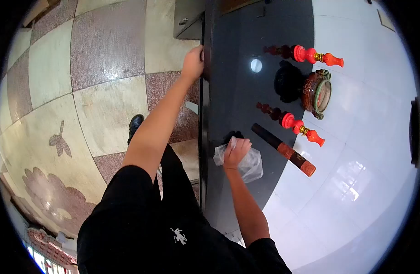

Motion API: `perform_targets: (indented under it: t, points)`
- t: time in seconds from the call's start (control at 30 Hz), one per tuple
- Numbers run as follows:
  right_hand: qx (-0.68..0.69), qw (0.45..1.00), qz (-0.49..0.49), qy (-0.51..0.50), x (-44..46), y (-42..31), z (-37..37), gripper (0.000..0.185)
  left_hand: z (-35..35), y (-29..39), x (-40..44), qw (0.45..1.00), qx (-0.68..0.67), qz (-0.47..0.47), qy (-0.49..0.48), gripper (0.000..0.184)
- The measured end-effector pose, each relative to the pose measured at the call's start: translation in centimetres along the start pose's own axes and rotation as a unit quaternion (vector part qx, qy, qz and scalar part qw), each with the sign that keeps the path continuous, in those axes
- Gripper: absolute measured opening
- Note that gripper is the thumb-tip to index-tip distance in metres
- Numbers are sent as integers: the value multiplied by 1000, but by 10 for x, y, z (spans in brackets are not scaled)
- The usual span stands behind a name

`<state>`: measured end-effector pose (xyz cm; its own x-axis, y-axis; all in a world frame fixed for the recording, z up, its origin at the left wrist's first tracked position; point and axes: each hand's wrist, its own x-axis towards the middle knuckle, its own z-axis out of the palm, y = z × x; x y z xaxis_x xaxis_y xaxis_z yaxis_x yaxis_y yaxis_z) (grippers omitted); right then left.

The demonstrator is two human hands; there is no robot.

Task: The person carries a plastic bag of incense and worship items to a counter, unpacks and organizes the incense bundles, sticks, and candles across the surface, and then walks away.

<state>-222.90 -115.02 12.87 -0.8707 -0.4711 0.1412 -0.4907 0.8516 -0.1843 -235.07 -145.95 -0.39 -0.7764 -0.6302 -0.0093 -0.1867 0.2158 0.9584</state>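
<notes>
My left hand point(193, 64) has its fingers curled round the front edge of a glossy black counter point(237, 91); part of the fingers is hidden behind the edge. Lower on the counter, my right hand point(237, 153) is closed on a crumpled clear plastic bag point(252, 165), pressing it near the surface. A dark reflection shows beside this hand. Nearest to it stands an orange-brown tube with a dark band point(299, 160). Past the tube is a red candlestick-like ornament point(301, 129) with a gold ring.
A brown and green incense burner point(317, 93) stands on the counter between the near ornament and a second red ornament point(310, 55). White tiled wall point(356, 182) rises behind. Patterned floor tiles point(109, 45) lie at the left, with a dark shoe point(135, 124) on them.
</notes>
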Motion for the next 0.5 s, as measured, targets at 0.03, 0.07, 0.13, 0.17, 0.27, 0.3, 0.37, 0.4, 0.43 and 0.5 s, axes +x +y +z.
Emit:
perform_targets:
  t: [0.03, 0.07, 0.13, 0.17, 0.27, 0.3, 0.37, 0.4, 0.43, 0.5]
  points:
    - [-6, 1000, 2, -4, 0, 0, 0, 18, -2, 3, -3, 1000, -13, -14, -6, 13]
    - [-12, 1000, 4, -8, -3, 1, -1, 17, -4, 7, -7, 999, -24, -29, -13, 12]
    - [-21, 1000, -4, -8, 1, 2, 2, 17, -11, 12, -15, 997, -63, -45, 0, 12]
    - [-26, 1000, -10, -4, 1, 2, 1, 19, -12, 12, -25, 995, -90, -47, 16, 13]
    - [-13, 999, -36, 37, -3, 9, 5, 23, -38, 0, -67, 993, -41, -110, -7, 20]
    - [-4, 997, -46, 58, -3, 10, 7, 24, -57, 5, -88, 996, 35, -87, -9, 23]
    - [21, 1000, 10, 21, 2, -2, -2, 25, -102, -34, -141, 977, -46, -166, -126, 28]
    - [-1, 999, -6, 39, 0, 4, 1, 25, -130, -53, -169, 950, -111, -224, -189, 29]
    - [-22, 998, -21, 59, -5, 10, 9, 25, -158, -72, -198, 913, -160, -284, -245, 30]
    - [-115, 981, -79, 134, -6, 17, 20, 22, -242, -71, -255, 915, -73, -349, -190, 33]
